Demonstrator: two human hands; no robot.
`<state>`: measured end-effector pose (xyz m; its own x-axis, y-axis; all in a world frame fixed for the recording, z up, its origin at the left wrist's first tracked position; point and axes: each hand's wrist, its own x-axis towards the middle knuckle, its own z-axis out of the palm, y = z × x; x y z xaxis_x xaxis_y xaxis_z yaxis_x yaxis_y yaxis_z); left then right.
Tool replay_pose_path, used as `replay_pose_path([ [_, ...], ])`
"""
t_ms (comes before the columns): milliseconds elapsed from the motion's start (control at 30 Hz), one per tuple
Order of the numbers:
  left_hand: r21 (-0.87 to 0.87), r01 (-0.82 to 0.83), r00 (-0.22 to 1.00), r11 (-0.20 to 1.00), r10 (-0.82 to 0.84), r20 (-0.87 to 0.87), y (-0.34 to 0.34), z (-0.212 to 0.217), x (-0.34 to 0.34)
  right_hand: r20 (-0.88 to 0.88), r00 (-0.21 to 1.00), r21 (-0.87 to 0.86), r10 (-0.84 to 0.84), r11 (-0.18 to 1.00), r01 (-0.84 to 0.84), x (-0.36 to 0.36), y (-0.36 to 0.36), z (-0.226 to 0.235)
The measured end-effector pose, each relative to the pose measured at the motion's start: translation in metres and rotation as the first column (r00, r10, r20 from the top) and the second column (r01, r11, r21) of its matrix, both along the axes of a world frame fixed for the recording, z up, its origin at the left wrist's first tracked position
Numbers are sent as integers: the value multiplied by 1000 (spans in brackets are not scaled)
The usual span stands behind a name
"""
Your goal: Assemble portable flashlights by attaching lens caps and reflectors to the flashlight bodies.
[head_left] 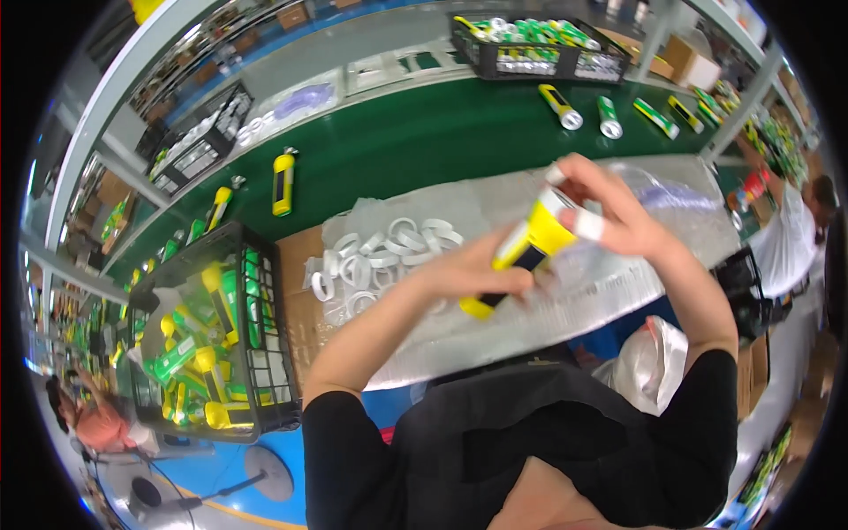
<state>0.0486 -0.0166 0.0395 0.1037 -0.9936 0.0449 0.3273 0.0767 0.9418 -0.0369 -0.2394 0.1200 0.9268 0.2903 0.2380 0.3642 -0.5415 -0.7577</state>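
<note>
A yellow flashlight with a black panel (533, 257) is held tilted in front of me, its white-ringed end (555, 201) up and to the right. My left hand (486, 269), slightly blurred, is wrapped round the lower body. Around the white end curl the fingers and thumb of my right hand (609, 208), which has white tape on its fingers. Just left of my left hand, a heap of loose white rings (389, 252) lies on clear plastic on the worktop (415, 353).
A black crate (265, 353) of yellow and green flashlights stands at my left. Beyond the worktop runs a green conveyor belt (380, 141) carrying several flashlights (283, 184). Another full crate (521, 64) sits past the belt. A white bag (649, 362) is near my right arm.
</note>
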Motion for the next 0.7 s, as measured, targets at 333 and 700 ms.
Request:
replay_pose_path([
  [333, -50, -621, 335, 783, 322, 886, -12, -39, 152, 446, 841, -157, -307, 898, 411, 179, 4, -122],
  [700, -222, -968, -191, -118, -228, 955, 218, -140, 323, 393, 476, -360, -787, 345, 867, 270, -150, -192],
])
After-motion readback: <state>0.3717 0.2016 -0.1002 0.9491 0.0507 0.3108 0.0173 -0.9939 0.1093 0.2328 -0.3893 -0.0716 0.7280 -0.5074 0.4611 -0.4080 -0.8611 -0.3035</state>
